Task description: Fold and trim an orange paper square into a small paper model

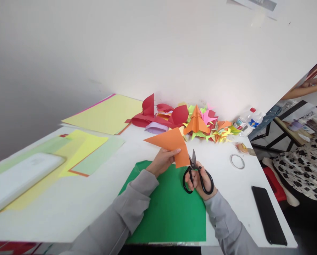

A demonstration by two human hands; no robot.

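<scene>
My left hand (pixel 166 161) pinches a piece of orange paper (pixel 171 141) near its lower edge, thumb on the front. The paper is folded, with a long point reaching left, and is held up above a green sheet (pixel 171 212) on the table. In my right hand (pixel 201 182) are black-handled scissors (pixel 193 164), fingers through the loops and blades pointing up. The blades are close to the paper's right edge; I cannot tell whether they touch it.
Behind my hands lie curled red paper pieces (pixel 144 118) and folded paper shapes (pixel 197 122). Coloured sheets (pixel 102 113) lie to the left. At right are bottles (pixel 250 122), a tape roll (pixel 237 161) and a black phone (pixel 268 215). People (pixel 304 166) are beyond the table.
</scene>
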